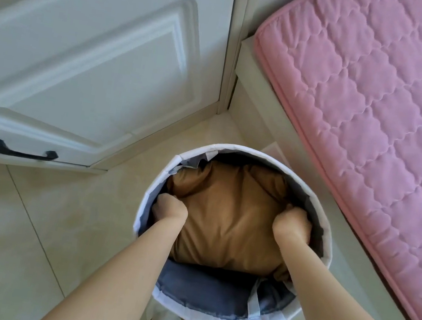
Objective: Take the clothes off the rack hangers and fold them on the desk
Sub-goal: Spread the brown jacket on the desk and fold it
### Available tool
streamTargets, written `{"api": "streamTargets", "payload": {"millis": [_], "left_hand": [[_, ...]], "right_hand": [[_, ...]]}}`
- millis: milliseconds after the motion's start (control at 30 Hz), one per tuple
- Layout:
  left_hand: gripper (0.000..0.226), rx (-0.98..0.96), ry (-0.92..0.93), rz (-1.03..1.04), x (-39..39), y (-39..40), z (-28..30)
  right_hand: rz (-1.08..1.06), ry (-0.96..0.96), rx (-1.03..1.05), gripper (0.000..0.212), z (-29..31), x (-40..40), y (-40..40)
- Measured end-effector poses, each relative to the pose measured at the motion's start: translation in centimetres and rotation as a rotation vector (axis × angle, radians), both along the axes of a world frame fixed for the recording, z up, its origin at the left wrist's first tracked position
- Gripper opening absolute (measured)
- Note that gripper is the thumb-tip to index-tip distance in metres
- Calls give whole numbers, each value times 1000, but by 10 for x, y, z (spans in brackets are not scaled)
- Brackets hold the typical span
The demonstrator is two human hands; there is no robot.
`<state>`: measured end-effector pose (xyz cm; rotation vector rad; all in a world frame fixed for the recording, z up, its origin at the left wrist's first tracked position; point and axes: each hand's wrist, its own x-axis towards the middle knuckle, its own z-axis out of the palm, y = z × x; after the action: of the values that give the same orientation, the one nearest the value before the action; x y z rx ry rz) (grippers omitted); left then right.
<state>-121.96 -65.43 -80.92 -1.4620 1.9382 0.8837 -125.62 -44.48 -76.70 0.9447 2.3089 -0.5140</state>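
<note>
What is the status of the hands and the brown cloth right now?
Left hand and right hand both grip the brown cloth. Cloth down inside the round basket. Nothing blocking.

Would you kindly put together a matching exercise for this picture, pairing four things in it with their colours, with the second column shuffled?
Things:
1. garment gripped by the left hand and the right hand
2. mattress at the right
3. handle on the cabinet
4. lining inside the laundry basket

Colours:
A. black
B. blue-grey
C. brown
D. pink

Pairs: 1-C, 2-D, 3-A, 4-B
</note>
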Motion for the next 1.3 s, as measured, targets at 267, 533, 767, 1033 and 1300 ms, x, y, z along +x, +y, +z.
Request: {"api": "streamTargets", "payload": {"millis": [267, 533, 767, 1033, 1300], "left_hand": [[39, 9, -91, -113, -18, -9, -57], [37, 116, -77, -67, -2, 7, -17], [43, 443, 133, 108, 20, 22, 83], [22, 412, 353, -136, 20, 29, 239], [19, 419, 547, -438, 45, 34, 394]], "right_hand": [[-202, -61, -164, 41, -65, -11, 1], [-168, -39, -358, 39, -18, -2, 6], [-126, 24, -434, 37, 83, 19, 8], [-206, 152, -538, 37, 232, 58, 3], [-322, 392, -572, 24, 368, 121, -4]]}}
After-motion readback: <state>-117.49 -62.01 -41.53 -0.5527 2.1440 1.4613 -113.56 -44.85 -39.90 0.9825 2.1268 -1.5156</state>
